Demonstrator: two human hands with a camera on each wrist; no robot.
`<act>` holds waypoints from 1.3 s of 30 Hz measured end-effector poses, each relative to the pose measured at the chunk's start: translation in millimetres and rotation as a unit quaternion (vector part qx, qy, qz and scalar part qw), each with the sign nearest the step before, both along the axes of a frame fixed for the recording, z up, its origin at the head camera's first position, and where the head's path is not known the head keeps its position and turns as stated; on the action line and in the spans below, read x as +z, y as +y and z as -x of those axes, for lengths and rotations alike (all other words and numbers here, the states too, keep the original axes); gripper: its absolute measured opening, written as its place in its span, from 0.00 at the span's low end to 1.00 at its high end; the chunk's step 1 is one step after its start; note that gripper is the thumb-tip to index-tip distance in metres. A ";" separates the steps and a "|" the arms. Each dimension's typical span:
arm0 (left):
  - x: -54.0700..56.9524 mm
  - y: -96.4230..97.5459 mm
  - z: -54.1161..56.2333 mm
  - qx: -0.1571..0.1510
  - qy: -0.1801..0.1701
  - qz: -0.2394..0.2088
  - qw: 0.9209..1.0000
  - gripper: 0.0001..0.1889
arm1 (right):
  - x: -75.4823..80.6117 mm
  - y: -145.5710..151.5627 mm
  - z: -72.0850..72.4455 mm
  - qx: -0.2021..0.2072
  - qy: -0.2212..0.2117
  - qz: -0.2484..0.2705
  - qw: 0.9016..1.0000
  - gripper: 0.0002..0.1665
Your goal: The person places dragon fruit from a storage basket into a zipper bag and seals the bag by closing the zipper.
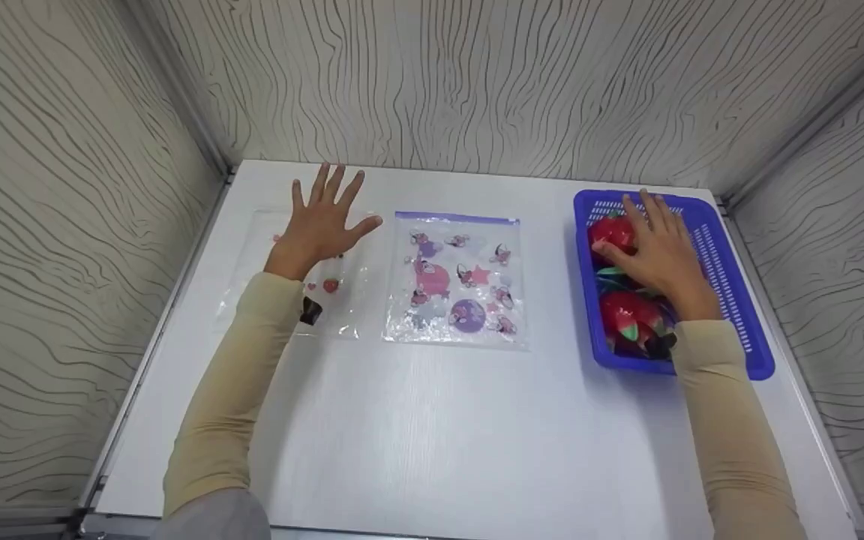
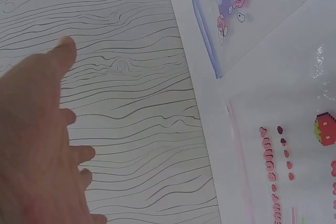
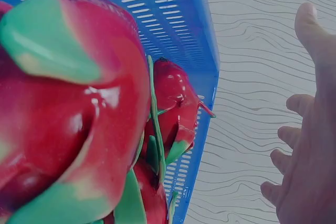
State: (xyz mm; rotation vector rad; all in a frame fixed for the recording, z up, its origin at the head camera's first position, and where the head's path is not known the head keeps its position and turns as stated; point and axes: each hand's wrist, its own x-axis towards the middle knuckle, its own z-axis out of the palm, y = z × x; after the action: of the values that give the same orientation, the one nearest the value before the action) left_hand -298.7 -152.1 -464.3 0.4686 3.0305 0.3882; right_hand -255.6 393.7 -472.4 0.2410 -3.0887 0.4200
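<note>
My left hand [image 1: 319, 229] is spread wide above a clear bag printed with strawberries [image 1: 349, 319], partly covering it in the head view. Nothing is in that hand. To its right lies a second clear bag, with a purple top strip and pink and purple cartoon prints [image 1: 432, 281]. On the right, a blue plastic basket [image 1: 736, 300] holds several glossy red dragon fruits [image 3: 79, 114] with green scales. My right hand [image 1: 661, 259] hovers over this basket with fingers extended, gripping nothing, and hides part of the contents.
Both bags lie flat on a white table [image 1: 402, 435]. Wood-grain patterned panels [image 1: 462, 82] rise at the back and on both sides. The basket stands close to the table's right edge.
</note>
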 end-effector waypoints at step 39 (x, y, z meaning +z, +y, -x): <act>-1.6 20.0 -8.9 0.019 0.022 -0.159 0.987 0.39 | 0.2 -42.2 -6.3 -0.029 0.047 0.081 0.995 0.55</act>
State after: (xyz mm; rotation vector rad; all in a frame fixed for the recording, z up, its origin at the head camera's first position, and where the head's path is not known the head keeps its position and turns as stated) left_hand -289.9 -132.1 -465.8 0.4392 3.0307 0.8813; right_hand -249.2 351.4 -472.2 0.1631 -2.9413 0.6346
